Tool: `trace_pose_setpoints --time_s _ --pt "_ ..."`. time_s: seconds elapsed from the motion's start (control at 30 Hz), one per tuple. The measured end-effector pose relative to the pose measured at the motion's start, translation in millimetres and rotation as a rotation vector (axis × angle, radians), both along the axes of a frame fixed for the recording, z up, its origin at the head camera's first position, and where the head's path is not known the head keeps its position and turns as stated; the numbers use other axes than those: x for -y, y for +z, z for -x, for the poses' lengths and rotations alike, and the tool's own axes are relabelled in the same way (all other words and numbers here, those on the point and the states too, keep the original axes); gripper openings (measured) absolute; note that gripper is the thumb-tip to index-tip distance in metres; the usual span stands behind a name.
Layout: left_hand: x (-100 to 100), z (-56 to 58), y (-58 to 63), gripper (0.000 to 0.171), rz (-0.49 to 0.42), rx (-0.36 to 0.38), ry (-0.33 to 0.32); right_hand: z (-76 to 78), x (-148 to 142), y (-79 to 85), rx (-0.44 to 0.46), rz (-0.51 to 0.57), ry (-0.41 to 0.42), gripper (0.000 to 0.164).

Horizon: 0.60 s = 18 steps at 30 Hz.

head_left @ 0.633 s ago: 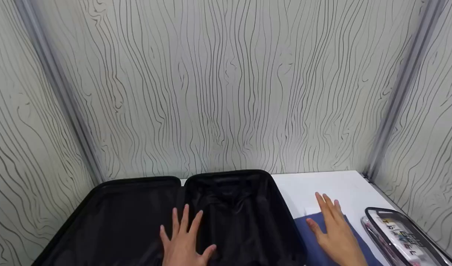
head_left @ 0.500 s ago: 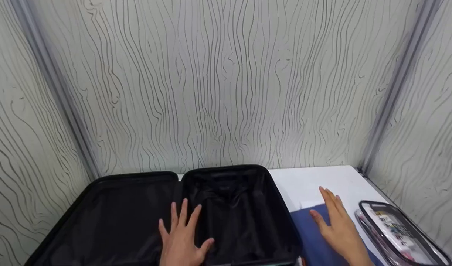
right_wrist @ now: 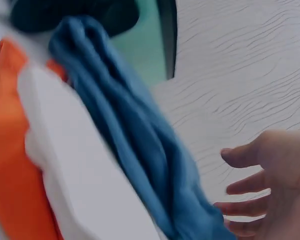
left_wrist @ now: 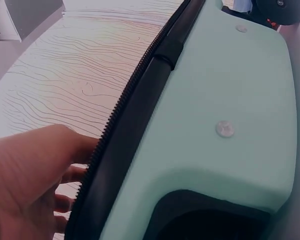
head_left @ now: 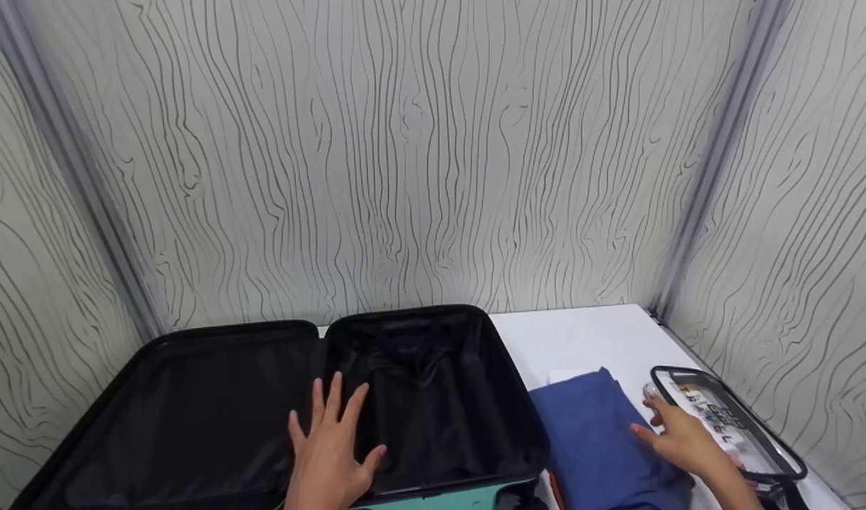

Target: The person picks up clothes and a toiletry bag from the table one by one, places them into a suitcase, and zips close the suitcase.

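An open suitcase (head_left: 433, 425) with a black lining lies in front of me, its mint-green shell (left_wrist: 240, 85) showing in the left wrist view. My left hand (head_left: 330, 453) hovers over the middle of the suitcase, fingers spread and holding nothing. Folded blue cloth (head_left: 588, 432) lies to the right of the suitcase. Between that cloth and a clear zip pouch with black edging (head_left: 730, 425) is my right hand (head_left: 687, 439). Its fingers are loosely bent, overlap the pouch's near-left side in the head view, and grip nothing.
Orange fabric (right_wrist: 15, 175) and a white folded item (right_wrist: 80, 150) sit under the blue cloth. The white table (head_left: 567, 340) ends at patterned panels (head_left: 404, 177) at the back and sides. A black item (head_left: 787, 496) lies below the pouch.
My right hand has moved right, from above the blue cloth toward the clear pouch, its fingers bending. The left hand stays over the suitcase. The head view has shifted, showing more green shell.
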State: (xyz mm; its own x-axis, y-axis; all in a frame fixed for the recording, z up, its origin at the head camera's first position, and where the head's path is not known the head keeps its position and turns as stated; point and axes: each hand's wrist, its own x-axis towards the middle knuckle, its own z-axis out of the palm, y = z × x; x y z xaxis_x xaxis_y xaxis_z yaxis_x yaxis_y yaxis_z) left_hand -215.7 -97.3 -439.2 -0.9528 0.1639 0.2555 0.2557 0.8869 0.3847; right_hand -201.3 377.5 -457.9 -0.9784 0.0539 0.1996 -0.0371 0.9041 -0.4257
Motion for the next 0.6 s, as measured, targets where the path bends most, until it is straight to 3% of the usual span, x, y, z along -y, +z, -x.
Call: trace_pose_setpoints --time_s 0.1,0.23,0.43,0.6 --pt "-0.7 -1.0 0.2 0.078 0.007 0.026 -0.015 4.8 -5.9 0.8 0.124 0.022 0.027 0.053" --pt "-2.4 -0.6 1.2 0.074 -0.005 0.055 -0.052 10.0 -8.8 1.7 0.198 0.047 0.026 0.05" --pt "-2.9 -1.7 2.6 0.069 0.012 0.104 -0.06 13.9 -11.7 2.2 0.361 0.204 0.047 0.059" --pt "-4.9 -3.4 3.7 0.065 0.006 0.128 -0.068 12.1 -15.8 -1.9 0.391 0.293 0.082 0.054"
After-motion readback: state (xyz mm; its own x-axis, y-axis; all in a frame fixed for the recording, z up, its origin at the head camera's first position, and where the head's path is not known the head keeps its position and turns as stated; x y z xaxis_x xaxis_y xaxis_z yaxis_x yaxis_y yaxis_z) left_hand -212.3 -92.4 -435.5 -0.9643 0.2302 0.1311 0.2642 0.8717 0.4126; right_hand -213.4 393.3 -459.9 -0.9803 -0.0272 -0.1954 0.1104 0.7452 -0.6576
